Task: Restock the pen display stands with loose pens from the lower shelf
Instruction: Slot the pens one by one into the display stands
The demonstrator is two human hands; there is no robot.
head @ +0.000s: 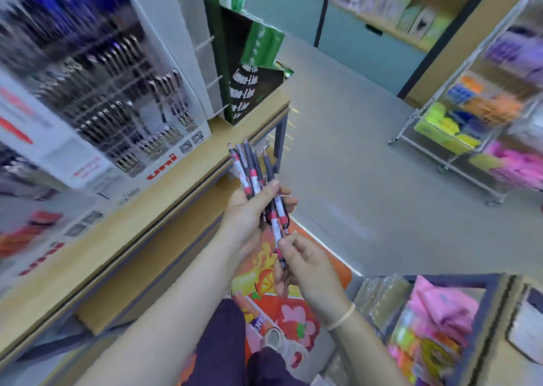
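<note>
The left hand [249, 212] is clenched round a bunch of pens [255, 177], held at centre of view with their tops fanning toward 11 o'clock. The right hand [305, 263], at 5 o'clock of the bunch, pinches the lower end of one pen [277, 235] between thumb and fingertips. The step looks like sorting: drawing a single pen out of the bunch before it goes to the stand [117, 91], which sits up at 10 o'clock on the shelf [205, 177]. The next move likely calls for a clean pull downward without dragging neighbours loose, then a reach up-left over the shelf edge. Open floor [352, 150] lies toward 1 o'clock; a bin [470, 312] crowds 4 o'clock.
</note>
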